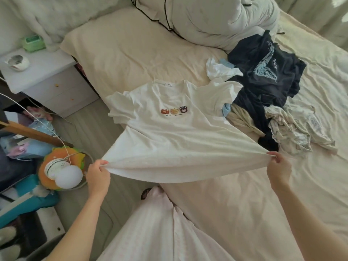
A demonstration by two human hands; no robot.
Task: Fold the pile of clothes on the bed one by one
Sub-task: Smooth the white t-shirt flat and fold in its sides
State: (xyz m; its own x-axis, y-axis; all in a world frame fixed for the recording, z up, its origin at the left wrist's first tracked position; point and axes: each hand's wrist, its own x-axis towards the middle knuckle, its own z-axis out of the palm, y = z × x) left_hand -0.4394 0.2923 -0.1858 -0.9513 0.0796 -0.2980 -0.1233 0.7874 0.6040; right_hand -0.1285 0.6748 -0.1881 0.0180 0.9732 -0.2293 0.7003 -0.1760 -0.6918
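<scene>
A white T-shirt (169, 136) with three small bear faces on the chest lies spread front-up across the bed's left edge, collar pointing away from me. My left hand (98, 174) pinches the hem's left corner and my right hand (278, 166) pinches its right corner, so the hem is stretched taut and lifted off the bed. To the right lies the pile of clothes (267, 87): a dark navy printed garment on top, with white, light blue, cream and pale patterned pieces beneath and around it. The shirt's right sleeve overlaps the pile.
The bed (310, 185) has a cream sheet, a cream pillow (131, 49) and a bunched white duvet (216, 17) at the head. A white nightstand (47, 78) stands at left. A toy, a cable and bags crowd the floor (90, 132) beside the bed.
</scene>
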